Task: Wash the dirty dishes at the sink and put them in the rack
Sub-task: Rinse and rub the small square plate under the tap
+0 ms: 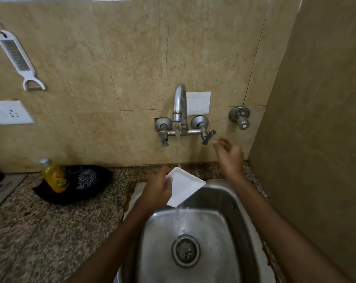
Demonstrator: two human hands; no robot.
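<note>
White square dish (186,185) is held tilted over the back rim of the sink (220,203), directly under the stream running from the tap (180,103); water sheets off its lower corner into the basin. Left hand (157,189) grips the dish by its left edge, fingers curled round it. Right hand (229,153) holds nothing, fingers loosely spread, raised just beside the right tap lever (207,137). The dish lies down and left of that free hand; the lever is nearer. No rack is in view. A steel scrubber (87,178) and bottle (54,176) sit on the surface (50,231) to the left.
</note>
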